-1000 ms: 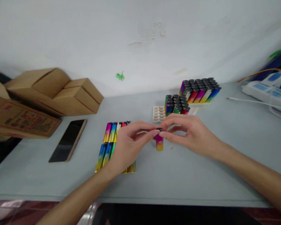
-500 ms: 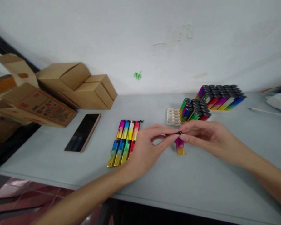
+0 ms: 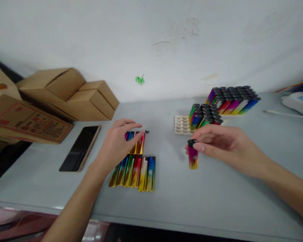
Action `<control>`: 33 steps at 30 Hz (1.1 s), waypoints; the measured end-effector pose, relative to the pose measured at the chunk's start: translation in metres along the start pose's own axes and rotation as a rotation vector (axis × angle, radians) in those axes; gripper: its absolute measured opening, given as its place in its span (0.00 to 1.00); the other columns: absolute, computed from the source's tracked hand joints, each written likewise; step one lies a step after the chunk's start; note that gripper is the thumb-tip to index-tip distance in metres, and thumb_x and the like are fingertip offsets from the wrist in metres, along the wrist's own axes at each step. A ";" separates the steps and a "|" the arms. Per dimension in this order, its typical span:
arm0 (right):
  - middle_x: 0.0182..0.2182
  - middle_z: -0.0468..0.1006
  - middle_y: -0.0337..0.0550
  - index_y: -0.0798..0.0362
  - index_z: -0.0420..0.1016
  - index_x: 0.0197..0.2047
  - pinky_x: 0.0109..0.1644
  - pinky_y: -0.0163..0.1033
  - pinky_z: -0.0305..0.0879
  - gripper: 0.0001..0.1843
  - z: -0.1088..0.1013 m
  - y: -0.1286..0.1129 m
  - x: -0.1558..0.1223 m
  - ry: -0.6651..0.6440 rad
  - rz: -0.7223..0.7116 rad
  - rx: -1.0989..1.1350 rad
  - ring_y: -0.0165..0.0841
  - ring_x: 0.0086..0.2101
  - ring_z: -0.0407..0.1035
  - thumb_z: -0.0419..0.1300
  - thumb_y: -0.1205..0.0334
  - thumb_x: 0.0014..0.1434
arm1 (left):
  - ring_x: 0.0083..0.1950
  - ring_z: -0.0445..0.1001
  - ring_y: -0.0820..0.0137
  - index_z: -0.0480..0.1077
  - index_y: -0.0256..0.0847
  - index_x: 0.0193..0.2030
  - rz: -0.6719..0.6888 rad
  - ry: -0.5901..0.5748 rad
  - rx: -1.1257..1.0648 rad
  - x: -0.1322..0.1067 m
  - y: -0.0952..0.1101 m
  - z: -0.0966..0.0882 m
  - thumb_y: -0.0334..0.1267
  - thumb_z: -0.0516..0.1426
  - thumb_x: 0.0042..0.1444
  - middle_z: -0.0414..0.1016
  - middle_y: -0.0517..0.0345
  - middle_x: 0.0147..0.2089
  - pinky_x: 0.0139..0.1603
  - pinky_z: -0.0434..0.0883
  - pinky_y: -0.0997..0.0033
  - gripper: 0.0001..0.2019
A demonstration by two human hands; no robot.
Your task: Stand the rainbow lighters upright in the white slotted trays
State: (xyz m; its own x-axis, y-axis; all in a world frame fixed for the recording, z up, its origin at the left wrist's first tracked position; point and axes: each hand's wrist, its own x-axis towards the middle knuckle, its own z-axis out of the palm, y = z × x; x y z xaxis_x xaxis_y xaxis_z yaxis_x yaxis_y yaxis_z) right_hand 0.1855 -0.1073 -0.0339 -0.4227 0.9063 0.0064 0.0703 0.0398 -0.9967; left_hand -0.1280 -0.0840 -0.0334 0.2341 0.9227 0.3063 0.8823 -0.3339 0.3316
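Observation:
Between the thumb and fingers of my right hand [image 3: 217, 144] is a purple-to-yellow lighter [image 3: 193, 158], held upright by its black top. My left hand [image 3: 118, 141] is over the back row of lighters, thumb and fingers apart, partly covering them. Those lighters lie flat in two rows; a red-and-gold lighter [image 3: 140, 144] shows beside the thumb, and a blue-and-yellow lighter [image 3: 150, 173] ends the front row. A tiny black piece [image 3: 146, 131] lies by the thumb tip. Behind my right hand, a white tray [image 3: 181, 125] with oval holes holds upright lighters [image 3: 201, 116] on its right part.
More upright lighters [image 3: 233, 100] stand in a block near the wall. A phone [image 3: 80, 148] lies left, in front of cardboard boxes [image 3: 65, 90] and a printed carton [image 3: 31, 117]. A white device [image 3: 299, 102] with a cable is at the far right of the grey table [image 3: 217, 201].
My left hand has let go of the purple-yellow lighter's top and moved left over the lying lighters. My right hand keeps the lighter. The view has shifted slightly.

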 end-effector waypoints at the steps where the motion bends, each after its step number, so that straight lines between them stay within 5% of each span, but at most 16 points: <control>1: 0.35 0.86 0.43 0.50 0.80 0.43 0.37 0.35 0.77 0.13 0.000 0.000 0.000 -0.008 0.007 0.002 0.34 0.34 0.81 0.71 0.53 0.58 | 0.55 0.76 0.56 0.81 0.41 0.49 0.006 -0.030 0.031 -0.001 -0.005 0.002 0.49 0.61 0.63 0.79 0.49 0.52 0.62 0.70 0.51 0.16; 6: 0.37 0.86 0.43 0.49 0.79 0.46 0.41 0.37 0.77 0.13 -0.001 0.004 0.000 -0.059 0.044 0.016 0.36 0.38 0.81 0.70 0.55 0.59 | 0.61 0.72 0.54 0.78 0.42 0.56 0.051 -0.112 0.075 -0.002 -0.007 0.013 0.52 0.60 0.63 0.74 0.47 0.59 0.66 0.67 0.49 0.21; 17: 0.37 0.85 0.44 0.51 0.79 0.45 0.41 0.38 0.78 0.17 0.001 0.004 0.001 -0.072 0.032 0.026 0.36 0.37 0.81 0.70 0.51 0.58 | 0.53 0.78 0.61 0.81 0.41 0.41 0.097 -0.026 -0.106 0.007 0.004 0.027 0.42 0.59 0.66 0.81 0.51 0.50 0.64 0.70 0.51 0.10; 21: 0.38 0.86 0.44 0.50 0.80 0.46 0.43 0.39 0.77 0.16 0.003 0.002 0.002 -0.079 0.011 0.047 0.36 0.38 0.81 0.70 0.51 0.59 | 0.54 0.79 0.61 0.80 0.42 0.44 0.039 0.048 -0.355 0.002 0.025 0.021 0.42 0.61 0.64 0.83 0.51 0.50 0.68 0.68 0.52 0.09; 27: 0.35 0.85 0.44 0.53 0.78 0.46 0.42 0.39 0.77 0.17 0.006 0.001 0.004 -0.101 -0.039 0.088 0.35 0.37 0.81 0.69 0.51 0.60 | 0.46 0.83 0.64 0.79 0.38 0.42 -0.066 -0.053 -0.912 -0.001 0.076 0.010 0.37 0.65 0.61 0.84 0.49 0.44 0.51 0.80 0.65 0.06; 33: 0.36 0.85 0.43 0.53 0.78 0.46 0.47 0.41 0.78 0.15 0.004 0.001 0.003 -0.129 -0.075 0.074 0.35 0.38 0.81 0.69 0.53 0.60 | 0.40 0.83 0.68 0.79 0.40 0.41 -0.075 0.009 -0.984 -0.003 0.094 0.014 0.33 0.68 0.56 0.83 0.55 0.40 0.46 0.81 0.70 0.06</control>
State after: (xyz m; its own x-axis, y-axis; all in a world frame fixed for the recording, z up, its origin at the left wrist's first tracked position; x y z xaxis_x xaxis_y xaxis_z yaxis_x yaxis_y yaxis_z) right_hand 0.1810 -0.1063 -0.0349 -0.5374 0.8399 0.0755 -0.0311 0.0698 -0.9971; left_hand -0.0399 -0.1152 -0.0157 0.1851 0.9478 0.2597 0.1601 -0.2898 0.9436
